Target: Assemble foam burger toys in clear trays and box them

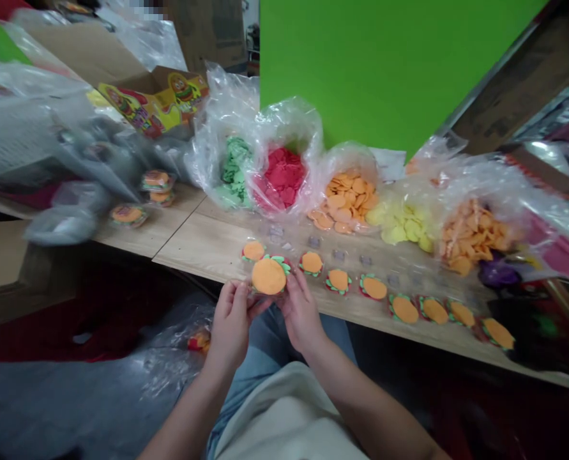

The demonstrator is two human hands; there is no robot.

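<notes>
Between my left hand (234, 316) and my right hand (301, 310) is a toy burger (269, 275) with a round orange top and green and red frilled layers, seemingly in a clear plastic case. Fingers of both hands pinch its near edge, just above the table's front edge. Right behind it lies another toy burger (253, 250). A row of similar burgers (338, 280) runs along the table edge to the right, each with an orange top over green and red pieces.
Clear bags hold green (236, 169), red (284, 179), orange (348, 198) and yellow pieces (409, 223). Small clear plastic parts (338, 255) lie behind the row. Packed burgers (158, 185) sit left, near a printed carton (154, 105). A green panel (384, 64) stands behind.
</notes>
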